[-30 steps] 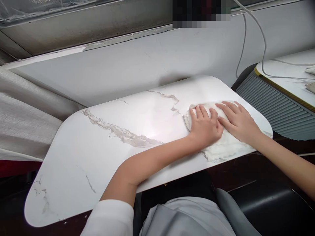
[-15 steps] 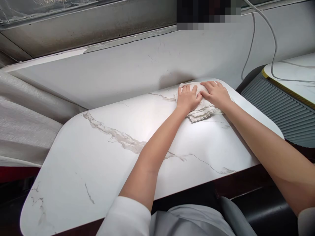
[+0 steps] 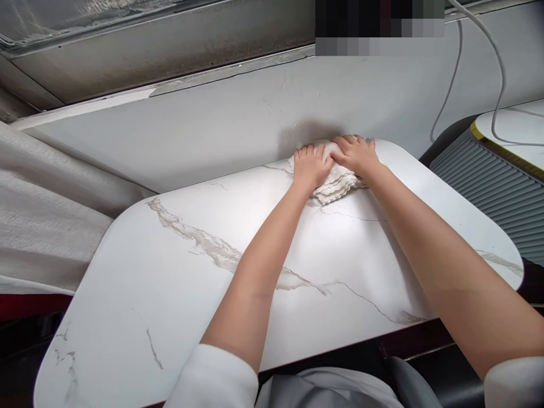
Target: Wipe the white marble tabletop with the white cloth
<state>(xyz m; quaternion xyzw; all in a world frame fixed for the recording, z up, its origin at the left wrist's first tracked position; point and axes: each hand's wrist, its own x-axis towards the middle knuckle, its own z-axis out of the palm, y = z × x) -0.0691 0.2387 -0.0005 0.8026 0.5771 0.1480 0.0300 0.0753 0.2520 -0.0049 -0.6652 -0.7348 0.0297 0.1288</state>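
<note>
Head view, sole entry. Item: one white cloth (image 3: 335, 184), folded in layers with a scalloped border, lying at the far edge of a white, marble-veined table (image 3: 170, 294), close to a pale wall panel (image 3: 204, 141). Left hand (image 3: 312, 170): laid palm-down on the cloth's left part, fingers extended and slightly apart. Right hand (image 3: 357, 156): palm-down on its right part, fingers spread, thumb pointing toward the left hand; neither visibly clamps the fabric. Adjacent: a light curtain (image 3: 46, 209) at left; a grey ribbed cabinet (image 3: 480, 181) at right. Hazards, as judged: fingertips could knock the panel if pushed farther out; loose layers could ruck or slide from under the palms if the two hands press unevenly; at full reach, pressure could weaken. Variance from the earlier frames: a second ago the cloth lies by the near right edge; half a second ago it is already at the far edge; now cloth and hands sit somewhat farther left along it.
</note>
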